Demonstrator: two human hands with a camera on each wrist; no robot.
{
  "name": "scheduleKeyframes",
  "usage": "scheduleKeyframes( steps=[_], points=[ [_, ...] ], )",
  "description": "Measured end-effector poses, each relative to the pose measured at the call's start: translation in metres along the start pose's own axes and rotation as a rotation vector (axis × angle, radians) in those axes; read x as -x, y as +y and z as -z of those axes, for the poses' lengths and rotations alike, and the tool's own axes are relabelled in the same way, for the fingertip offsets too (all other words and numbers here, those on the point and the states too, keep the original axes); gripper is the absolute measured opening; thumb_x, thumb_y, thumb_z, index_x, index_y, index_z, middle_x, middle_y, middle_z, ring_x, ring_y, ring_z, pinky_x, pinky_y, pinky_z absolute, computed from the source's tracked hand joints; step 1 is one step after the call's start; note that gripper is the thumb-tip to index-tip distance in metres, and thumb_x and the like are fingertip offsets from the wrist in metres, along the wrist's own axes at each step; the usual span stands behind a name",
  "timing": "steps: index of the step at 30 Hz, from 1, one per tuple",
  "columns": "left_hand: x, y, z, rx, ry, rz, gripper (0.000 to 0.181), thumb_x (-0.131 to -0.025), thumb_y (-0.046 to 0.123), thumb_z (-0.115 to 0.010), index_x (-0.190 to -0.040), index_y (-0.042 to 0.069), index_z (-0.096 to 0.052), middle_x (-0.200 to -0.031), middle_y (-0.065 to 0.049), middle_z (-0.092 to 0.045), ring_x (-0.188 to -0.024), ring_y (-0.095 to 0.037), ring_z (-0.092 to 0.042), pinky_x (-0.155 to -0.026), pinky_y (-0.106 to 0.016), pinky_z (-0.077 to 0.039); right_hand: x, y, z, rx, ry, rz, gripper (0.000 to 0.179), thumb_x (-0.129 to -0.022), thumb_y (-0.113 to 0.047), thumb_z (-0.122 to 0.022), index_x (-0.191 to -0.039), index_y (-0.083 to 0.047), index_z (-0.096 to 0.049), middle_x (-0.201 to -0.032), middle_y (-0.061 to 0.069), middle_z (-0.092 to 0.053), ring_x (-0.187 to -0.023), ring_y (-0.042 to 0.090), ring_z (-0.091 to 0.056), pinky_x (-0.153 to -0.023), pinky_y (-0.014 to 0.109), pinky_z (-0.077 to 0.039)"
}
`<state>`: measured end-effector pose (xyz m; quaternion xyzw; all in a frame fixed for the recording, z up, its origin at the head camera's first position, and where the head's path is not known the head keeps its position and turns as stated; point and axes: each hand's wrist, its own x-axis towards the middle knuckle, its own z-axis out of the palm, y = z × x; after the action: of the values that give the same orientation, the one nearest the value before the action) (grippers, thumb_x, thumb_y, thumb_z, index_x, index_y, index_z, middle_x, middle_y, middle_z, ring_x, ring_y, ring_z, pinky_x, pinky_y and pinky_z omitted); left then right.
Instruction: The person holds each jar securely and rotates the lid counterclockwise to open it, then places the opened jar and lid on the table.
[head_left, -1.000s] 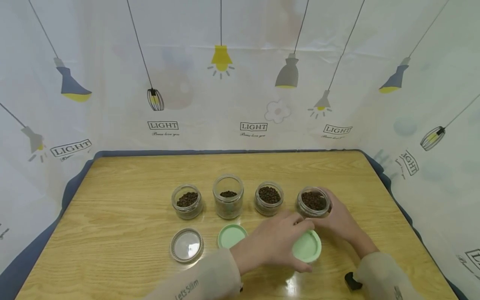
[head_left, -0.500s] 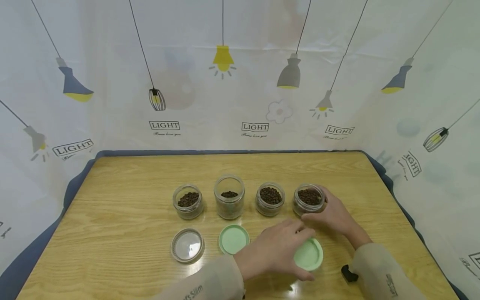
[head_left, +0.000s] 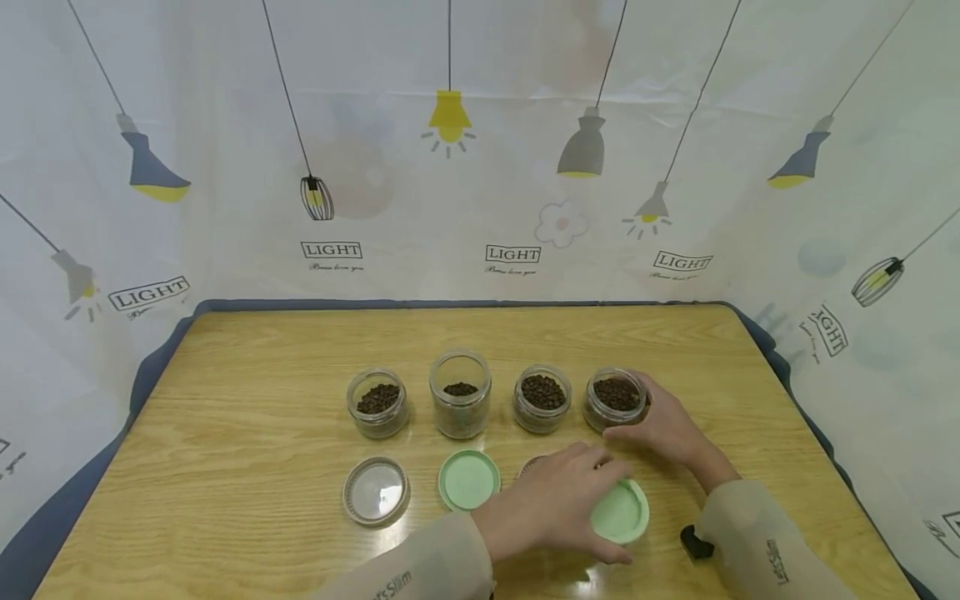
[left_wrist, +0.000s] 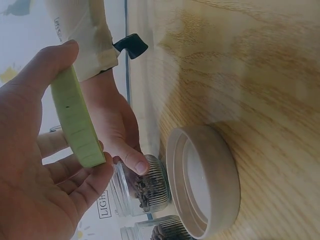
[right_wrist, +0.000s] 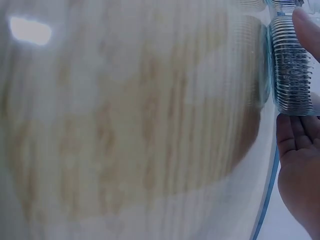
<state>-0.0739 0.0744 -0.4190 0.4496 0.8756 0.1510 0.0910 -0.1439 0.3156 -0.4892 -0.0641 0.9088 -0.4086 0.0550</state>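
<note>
My left hand (head_left: 558, 504) holds a round green lid (head_left: 621, 511) by its edge, thumb on the near side and fingers on the far side. In the left wrist view the green lid (left_wrist: 77, 115) is seen edge-on, above the table. My right hand (head_left: 667, 425) grips the rightmost glass jar (head_left: 600, 421) from its right side, thumb in front. That jar stands upright and uncovered, with dark beans inside. The right wrist view shows the ribbed jar (right_wrist: 292, 65) between the thumb and fingers of my right hand (right_wrist: 302, 170).
Left of the gripped jar stand a low jar (head_left: 538, 417), a taller jar (head_left: 459, 421) and another low jar (head_left: 378, 423), all uncovered with beans. In front lie a clear-topped lid (head_left: 375, 492), a green lid (head_left: 468, 480) and a pale-rimmed lid (left_wrist: 225, 175), largely hidden by my left hand in the head view.
The rightmost jar has shifted left and slightly back in my right hand, into line with the others. My left hand has drawn the green lid a little toward me.
</note>
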Motion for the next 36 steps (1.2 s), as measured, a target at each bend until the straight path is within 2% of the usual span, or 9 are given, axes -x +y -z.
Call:
scheduleKeyframes(
  steps=[6, 11, 15, 18, 20, 23, 25, 30, 36],
  points=[
    [-0.002, 0.002, -0.001, -0.01, -0.003, -0.005, 0.078, -0.072, 0.076, -0.065, -0.136, 0.035, -0.047, -0.129, 0.014, -0.054, -0.112, -0.005, -0.053, -0.079, -0.019, -0.05, 0.003, 0.001, 0.001, 0.021, 0.002, -0.005, 0.105, -0.068, -0.04, -0.088, -0.15, -0.007, -0.031, -0.144, 0.017, -0.048, -0.132, 0.038, -0.046, -0.107, 0.06, -0.037],
    [-0.004, 0.001, 0.0, 0.022, -0.014, 0.0, 0.08, -0.072, 0.075, -0.065, -0.138, 0.033, -0.046, -0.13, 0.012, -0.054, -0.114, -0.006, -0.053, -0.079, -0.019, -0.051, 0.005, 0.001, 0.002, 0.028, -0.001, -0.01, 0.105, -0.069, -0.041, -0.087, -0.15, -0.007, -0.03, -0.145, 0.017, -0.047, -0.132, 0.038, -0.046, -0.107, 0.061, -0.037],
    [-0.007, 0.001, 0.0, 0.043, -0.017, 0.007, 0.082, -0.072, 0.075, -0.066, -0.139, 0.033, -0.044, -0.13, 0.011, -0.053, -0.116, -0.007, -0.053, -0.08, -0.02, -0.051, 0.005, 0.001, 0.002, -0.005, -0.021, 0.007, 0.103, -0.072, -0.038, -0.086, -0.151, -0.008, -0.027, -0.146, 0.016, -0.045, -0.133, 0.037, -0.045, -0.108, 0.061, -0.036],
    [-0.009, 0.001, -0.001, 0.05, -0.018, 0.01, 0.085, -0.071, 0.075, -0.067, -0.141, 0.033, -0.042, -0.133, 0.011, -0.052, -0.119, -0.007, -0.053, -0.083, -0.021, -0.052, 0.008, 0.0, 0.004, -0.048, -0.049, 0.013, 0.104, -0.074, -0.034, -0.085, -0.152, -0.008, -0.022, -0.149, 0.017, -0.041, -0.136, 0.039, -0.041, -0.11, 0.063, -0.032],
    [-0.009, 0.001, -0.002, 0.053, -0.019, 0.009, 0.087, -0.07, 0.076, -0.066, -0.142, 0.033, -0.041, -0.136, 0.01, -0.05, -0.121, -0.008, -0.052, -0.086, -0.022, -0.052, 0.011, 0.0, 0.006, -0.057, -0.069, 0.001, 0.107, -0.076, -0.033, -0.083, -0.155, -0.009, -0.015, -0.154, 0.019, -0.032, -0.139, 0.042, -0.035, -0.11, 0.065, -0.029],
    [-0.01, 0.001, -0.003, 0.066, -0.026, 0.006, 0.09, -0.069, 0.075, -0.068, -0.144, 0.033, -0.038, -0.139, 0.009, -0.049, -0.123, -0.009, -0.052, -0.088, -0.023, -0.052, 0.019, 0.002, 0.012, -0.06, -0.103, -0.019, 0.112, -0.079, -0.033, -0.081, -0.156, -0.011, -0.004, -0.159, 0.023, -0.018, -0.142, 0.048, -0.025, -0.11, 0.068, -0.027],
    [-0.011, 0.0, -0.004, 0.083, -0.033, 0.011, 0.091, -0.068, 0.072, -0.071, -0.145, 0.037, -0.036, -0.137, 0.01, -0.049, -0.122, -0.009, -0.052, -0.085, -0.023, -0.053, 0.025, 0.004, 0.018, -0.056, -0.121, -0.017, 0.112, -0.081, -0.032, -0.079, -0.157, -0.011, 0.001, -0.16, 0.025, -0.014, -0.142, 0.051, -0.021, -0.108, 0.069, -0.028],
    [-0.014, -0.003, -0.007, 0.125, -0.035, 0.029, 0.093, -0.067, 0.062, -0.079, -0.146, 0.044, -0.033, -0.132, 0.011, -0.048, -0.114, -0.006, -0.051, -0.078, -0.02, -0.05, 0.038, 0.014, 0.034, -0.072, -0.127, -0.002, 0.103, -0.086, -0.025, -0.075, -0.156, -0.006, -0.003, -0.159, 0.026, -0.018, -0.141, 0.049, -0.022, -0.105, 0.07, -0.027],
    [-0.018, -0.006, -0.011, 0.168, -0.006, 0.042, 0.091, -0.067, 0.052, -0.085, -0.144, 0.041, -0.036, -0.136, 0.009, -0.045, -0.113, -0.005, -0.052, -0.082, -0.02, -0.051, 0.047, 0.02, 0.049, -0.039, -0.109, -0.031, 0.097, -0.089, -0.027, -0.071, -0.156, -0.007, -0.004, -0.158, 0.025, -0.02, -0.14, 0.048, -0.024, -0.102, 0.069, -0.029]
  ],
)
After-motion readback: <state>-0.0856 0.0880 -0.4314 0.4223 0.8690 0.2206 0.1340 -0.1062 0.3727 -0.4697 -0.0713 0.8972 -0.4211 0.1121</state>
